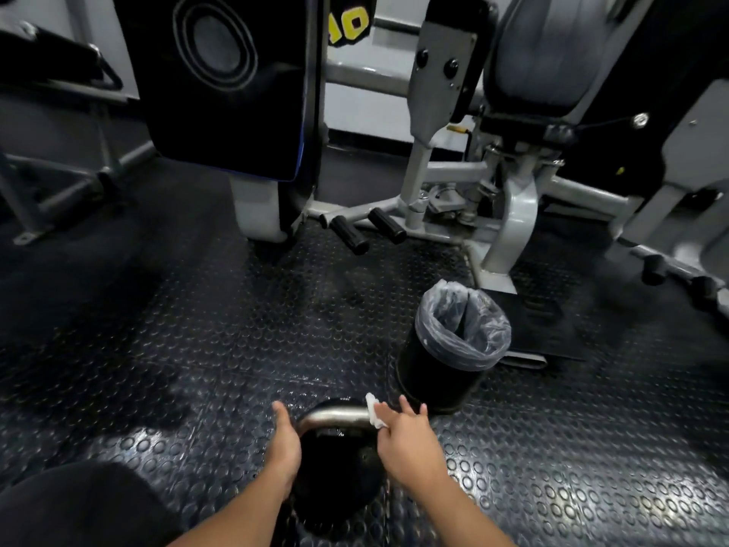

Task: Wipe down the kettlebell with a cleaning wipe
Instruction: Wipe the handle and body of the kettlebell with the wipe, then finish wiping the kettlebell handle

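A black kettlebell (335,471) with a shiny steel handle (335,415) stands on the studded rubber floor right in front of me. My right hand (406,440) holds a small white cleaning wipe (374,415) pressed against the right end of the handle. My left hand (286,440) lies flat against the left side of the kettlebell, fingers pointing forward, bracing it. The lower part of the bell is dark and hard to make out.
A black bin (445,373) with a clear plastic liner stands just beyond my right hand. Behind it are grey gym machine frames (509,215) with black foot pegs (349,234) and a large black pad (228,84). My dark-clothed knee (79,507) is at bottom left.
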`<state>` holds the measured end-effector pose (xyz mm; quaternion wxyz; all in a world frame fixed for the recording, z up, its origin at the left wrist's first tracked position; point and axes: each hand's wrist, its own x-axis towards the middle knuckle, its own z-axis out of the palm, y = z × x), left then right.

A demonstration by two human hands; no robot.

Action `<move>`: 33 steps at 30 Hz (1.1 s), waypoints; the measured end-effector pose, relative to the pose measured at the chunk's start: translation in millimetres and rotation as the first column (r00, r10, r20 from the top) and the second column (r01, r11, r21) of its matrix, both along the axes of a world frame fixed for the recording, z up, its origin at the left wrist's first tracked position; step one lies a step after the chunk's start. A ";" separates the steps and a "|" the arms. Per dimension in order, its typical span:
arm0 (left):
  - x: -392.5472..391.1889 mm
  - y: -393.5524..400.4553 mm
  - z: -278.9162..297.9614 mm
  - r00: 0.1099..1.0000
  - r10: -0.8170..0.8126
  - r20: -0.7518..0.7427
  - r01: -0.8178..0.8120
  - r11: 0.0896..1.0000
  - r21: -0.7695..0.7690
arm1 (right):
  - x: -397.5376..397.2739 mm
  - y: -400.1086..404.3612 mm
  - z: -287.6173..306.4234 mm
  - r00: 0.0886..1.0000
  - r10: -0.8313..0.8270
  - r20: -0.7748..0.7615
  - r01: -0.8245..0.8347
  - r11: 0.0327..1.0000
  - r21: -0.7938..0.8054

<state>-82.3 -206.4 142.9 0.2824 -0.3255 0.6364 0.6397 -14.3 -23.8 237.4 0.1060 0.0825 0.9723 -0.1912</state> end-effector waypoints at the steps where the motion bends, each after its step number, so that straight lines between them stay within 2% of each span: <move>1: 0.2 -0.5 3.1 1.000 -0.005 -0.007 0.005 1.000 -0.016 | -0.3 3.2 2.5 0.999 -0.020 0.029 0.022 0.999 -0.042; 3: 0.6 -0.8 21.2 0.999 -0.002 -0.044 0.000 0.999 -0.041 | -0.6 8.8 7.0 0.995 -0.074 0.065 0.081 0.990 -0.119; 6: -4.9 -2.8 40.5 0.989 -0.058 -0.134 0.041 0.992 -0.121 | 0.6 16.5 17.3 0.966 -0.258 -0.001 0.249 0.934 -0.257; 9: -13.2 -0.9 64.7 0.969 -0.095 -0.228 0.069 0.990 -0.120 | 1.2 19.0 30.1 0.935 -0.354 -0.037 0.313 0.868 -0.386; 14: -34.9 7.6 121.5 0.910 -0.146 -0.388 0.128 0.989 -0.072 | -6.1 20.1 50.8 0.905 -0.419 -0.073 0.343 0.822 -0.455; 19: -63.1 22.6 177.7 0.844 -0.180 -0.505 0.182 0.982 -0.046 | -31.7 21.8 88.0 0.880 -0.451 -0.148 0.298 0.767 -0.568; 25: -86.6 66.2 241.2 0.744 -0.274 -0.610 0.284 0.955 -0.082 | -60.7 48.1 137.8 0.817 -0.519 -0.253 0.273 0.734 -0.622; 31: -100.7 126.1 257.6 0.672 -0.387 -0.632 0.399 0.907 -0.131 | -91.7 110.8 137.3 0.742 -0.652 -0.157 0.328 0.557 -0.763; 33: -107.1 145.5 252.3 0.663 -0.413 -0.624 0.406 0.899 -0.163 | -97.1 131.4 135.9 0.712 -0.688 -0.143 0.362 0.534 -0.764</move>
